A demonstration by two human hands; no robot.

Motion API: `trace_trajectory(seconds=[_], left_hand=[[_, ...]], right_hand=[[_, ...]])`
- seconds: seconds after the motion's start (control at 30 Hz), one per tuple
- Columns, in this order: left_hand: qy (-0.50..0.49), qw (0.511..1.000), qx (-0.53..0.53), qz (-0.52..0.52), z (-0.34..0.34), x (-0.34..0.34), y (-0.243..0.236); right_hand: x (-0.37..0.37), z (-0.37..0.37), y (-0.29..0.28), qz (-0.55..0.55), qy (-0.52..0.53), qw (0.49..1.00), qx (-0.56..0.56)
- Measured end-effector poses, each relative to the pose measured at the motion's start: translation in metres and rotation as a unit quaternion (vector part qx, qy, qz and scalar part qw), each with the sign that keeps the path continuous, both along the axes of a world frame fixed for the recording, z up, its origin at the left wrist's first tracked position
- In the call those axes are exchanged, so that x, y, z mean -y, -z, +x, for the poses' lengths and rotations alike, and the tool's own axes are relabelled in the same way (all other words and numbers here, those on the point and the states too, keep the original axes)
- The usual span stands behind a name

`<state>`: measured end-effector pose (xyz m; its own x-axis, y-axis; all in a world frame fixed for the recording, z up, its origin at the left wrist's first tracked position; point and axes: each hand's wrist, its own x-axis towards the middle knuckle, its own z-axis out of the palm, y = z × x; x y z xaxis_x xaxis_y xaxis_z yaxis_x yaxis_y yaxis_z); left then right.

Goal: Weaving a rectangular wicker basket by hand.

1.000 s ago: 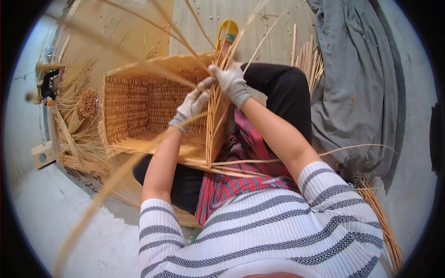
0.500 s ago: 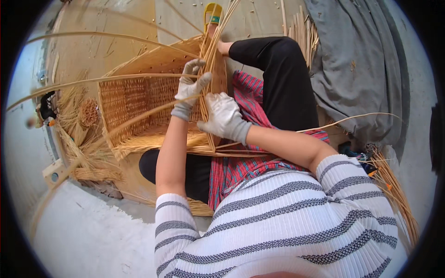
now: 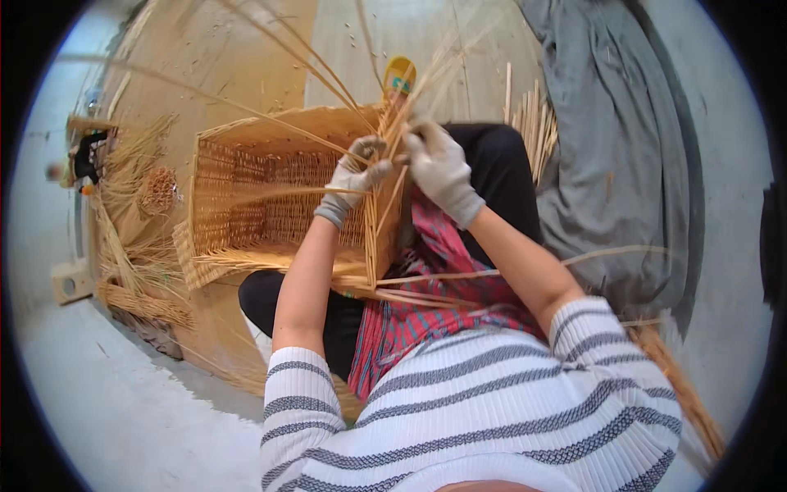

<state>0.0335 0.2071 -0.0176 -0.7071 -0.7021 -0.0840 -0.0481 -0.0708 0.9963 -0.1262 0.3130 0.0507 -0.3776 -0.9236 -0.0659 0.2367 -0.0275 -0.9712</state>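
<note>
Indoors, left hand [image 3: 352, 176]: gloved, grip closed around canes [image 3: 388, 123] at the wicker basket [image 3: 217, 172]'s rim.
Right hand [image 3: 443, 168]: blurred, just beside; grip's hold unclear.
Beyond: yellow slipper [image 3: 399, 72].

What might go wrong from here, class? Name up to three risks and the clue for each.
1. Long strands fan out past the basket, so they might tangle or whip about.
2. The left hand is among strands at the corner; fingers could get pinched.
3. The right hand works close beside it, so the two might get in each other's way.
</note>
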Motion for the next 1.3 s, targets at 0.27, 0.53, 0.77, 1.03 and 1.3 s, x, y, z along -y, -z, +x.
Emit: trace_trajectory(seconds=[0.27,0.53,0.77,1.03,1.3], left_hand=[[0.057,0.986,-0.154,-0.035,-0.006,0.023,0.022],[-0.009,0.993,-0.091,0.069,0.015,0.002,0.023],[-0.024,0.997,0.048,0.059,0.07,0.045,0.099],[0.03,0.992,0.113,-0.056,0.031,0.028,0.021],[0.002,0.995,0.019,0.101,0.027,0.023,0.011]], right_hand=[[-0.004,0.034,-0.044,-0.142,-0.089,0.935,-0.313],[-0.011,0.034,-0.006,-0.025,-0.061,0.986,0.154],[0.05,0.022,0.011,-0.106,-0.026,0.855,-0.508],[0.047,0.015,0.009,-0.112,-0.119,0.935,-0.316],[0.07,-0.036,-0.016,0.002,-0.366,0.818,-0.444]])
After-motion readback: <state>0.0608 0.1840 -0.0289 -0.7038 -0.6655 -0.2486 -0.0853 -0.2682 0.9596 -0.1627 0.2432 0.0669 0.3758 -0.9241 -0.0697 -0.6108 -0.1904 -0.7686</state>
